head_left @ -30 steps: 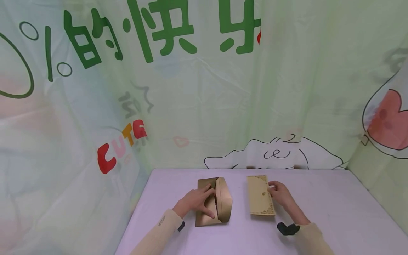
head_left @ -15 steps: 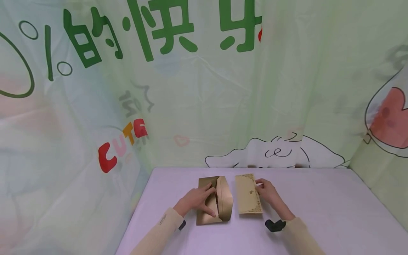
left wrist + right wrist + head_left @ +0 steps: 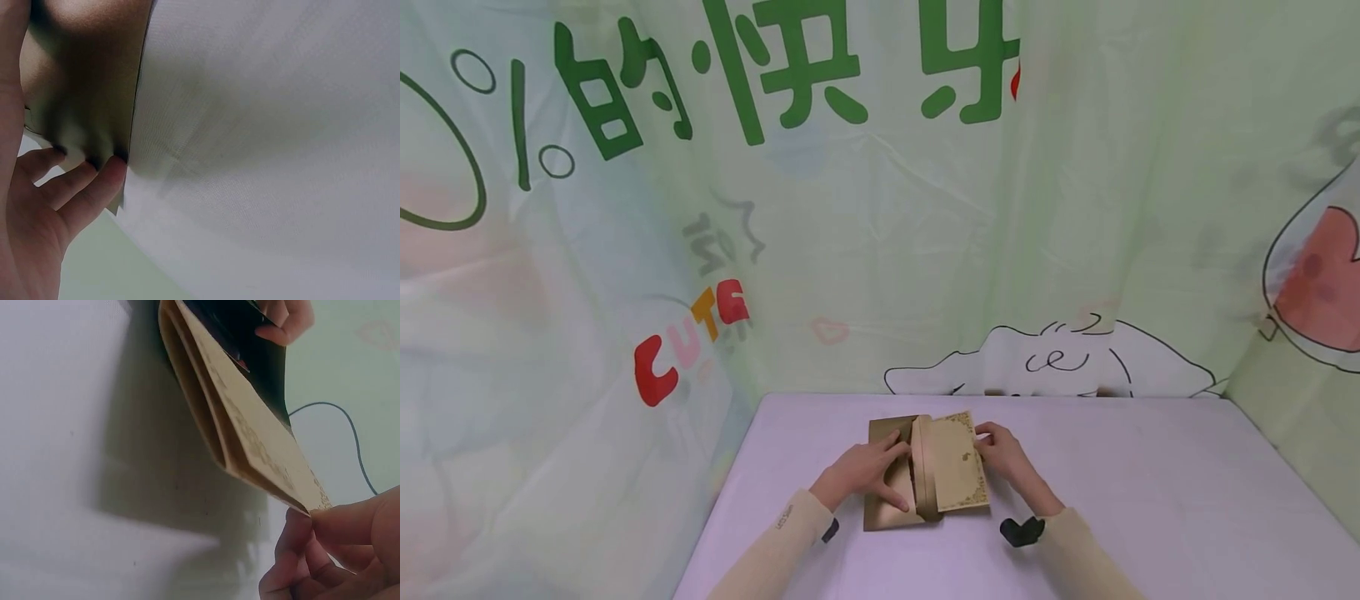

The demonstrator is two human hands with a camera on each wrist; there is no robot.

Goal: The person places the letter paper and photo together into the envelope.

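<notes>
A gold envelope (image 3: 886, 518) lies on the table with its flap folded out to the right. My left hand (image 3: 863, 468) rests on it, thumb and fingers spread apart beside the opening. In the left wrist view, the fingertips of that hand (image 3: 56, 209) press on the envelope (image 3: 94, 94) near its edge. A folded cream card (image 3: 958, 467) with gold corner ornaments overlaps the flap. Between thumb and fingers, my right hand (image 3: 1002, 454) pinches its right edge. The right wrist view has the card (image 3: 256, 437) tilted, its layers slightly parted.
A pale lilac tabletop (image 3: 1120, 475) surrounds both things. Behind it hangs a light green curtain (image 3: 880, 250) with printed characters and drawings, and another curtain (image 3: 550, 375) hangs along the left. Dark straps (image 3: 1022, 532) sit at the wrists.
My right hand has brought the card leftward from apart on the table to over the envelope's flap. The left hand stays on the envelope.
</notes>
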